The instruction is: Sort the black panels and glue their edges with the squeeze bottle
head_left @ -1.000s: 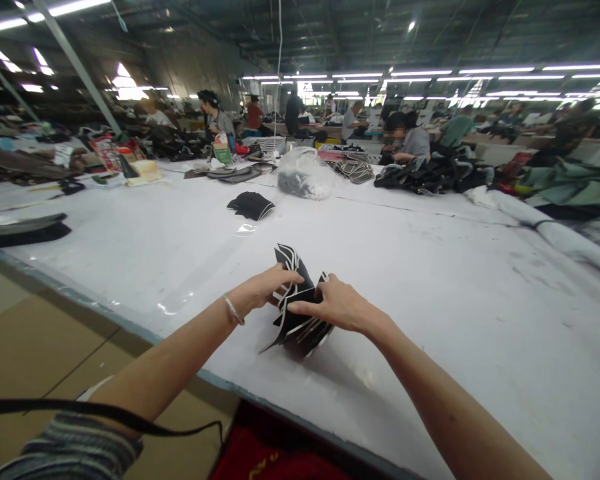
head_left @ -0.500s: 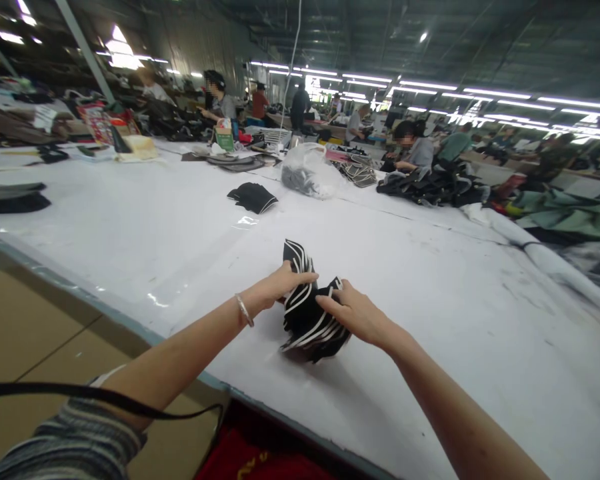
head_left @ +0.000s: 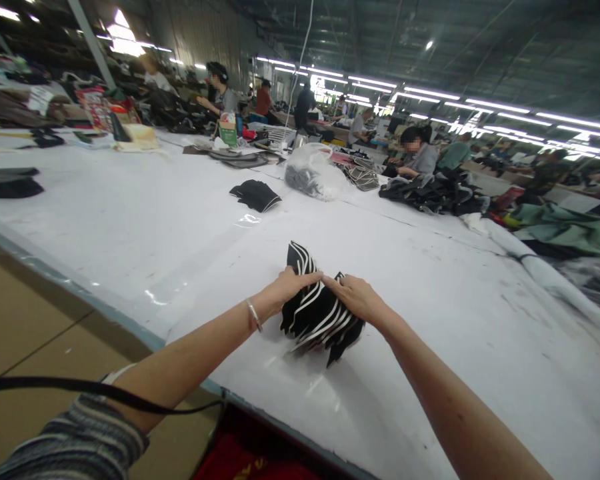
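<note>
Between my two hands is a fanned stack of black fabric pieces with white edging [head_left: 313, 317], raised near the front edge of the white table [head_left: 190, 267]. My left hand [head_left: 293, 283] grips its left side, thumb laid across the top. On the right side, my right hand [head_left: 355, 293] is closed around the pieces, its thumb reaching toward the left thumb so the tips almost meet. The fingers beneath the stack are hidden. Farther back on the table lies a smaller pile of black pieces [head_left: 256, 195] with a thin white edge.
A clear plastic bag [head_left: 310, 173] with dark contents stands beyond the small pile. Dark straps and fabric [head_left: 433, 190] are heaped at the back right, beside a white roll [head_left: 555, 277]. Grey-black pieces [head_left: 10, 182] lie at the left edge. Several people work in the background.
The stack's right part has spread and fanned out more, showing more white edges. My thumbs have come closer together over it, and both hands have shifted slightly right in view.
</note>
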Motion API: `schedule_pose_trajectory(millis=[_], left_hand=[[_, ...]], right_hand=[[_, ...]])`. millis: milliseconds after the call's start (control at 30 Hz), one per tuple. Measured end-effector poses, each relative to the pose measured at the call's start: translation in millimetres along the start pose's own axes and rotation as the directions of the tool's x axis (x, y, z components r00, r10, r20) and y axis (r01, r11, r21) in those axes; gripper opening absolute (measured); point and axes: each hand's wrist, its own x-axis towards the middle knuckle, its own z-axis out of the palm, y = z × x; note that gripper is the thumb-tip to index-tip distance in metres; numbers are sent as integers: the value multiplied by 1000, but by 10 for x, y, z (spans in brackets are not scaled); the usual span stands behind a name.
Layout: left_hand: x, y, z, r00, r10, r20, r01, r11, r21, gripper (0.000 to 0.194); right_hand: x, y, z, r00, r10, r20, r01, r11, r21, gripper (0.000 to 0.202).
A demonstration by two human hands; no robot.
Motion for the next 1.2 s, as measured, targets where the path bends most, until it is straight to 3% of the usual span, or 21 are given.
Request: schedule_pose_trajectory(millis=[233, 367, 567, 667, 800, 1033, 1133, 1200], left_hand=[[23, -25, 26, 997, -65, 31, 68, 994, -91, 59], [2, -9, 29, 993, -116, 35, 119, 986, -114, 56], [-89, 56, -25, 987, -43, 158, 79, 970, -229, 50], [-93, 55, -55, 982, -60, 179, 98, 973, -208, 48], [-70, 38, -60, 983, -31, 183, 66, 980, -188, 46], [-56, 63, -40, 979, 72, 190, -48, 990, -130, 46], [-37, 56, -48, 978, 73, 194, -58, 995, -83, 42], [-33, 51, -57, 974, 83, 213, -67, 994, -83, 42]], right_hand=[[7, -53, -39, 994, -110, 28, 109, 994, 17, 72], [-7, -161, -13, 999, -43, 29, 43, 999, -9, 66], [-2, -103, -52, 984, -170, 47, 162, 976, 148, 31], [11, -29, -55, 995, -78, 57, 69, 987, 145, 21], [99, -17, -51, 999, 33, 38, -37, 995, 97, 28], [304, -176, -136, 996, -31, 87, 23, 996, 90, 70], [347, -228, -136, 994, -28, 103, 29, 1000, -11, 70], [368, -216, -129, 987, -122, 104, 126, 991, -35, 57]])
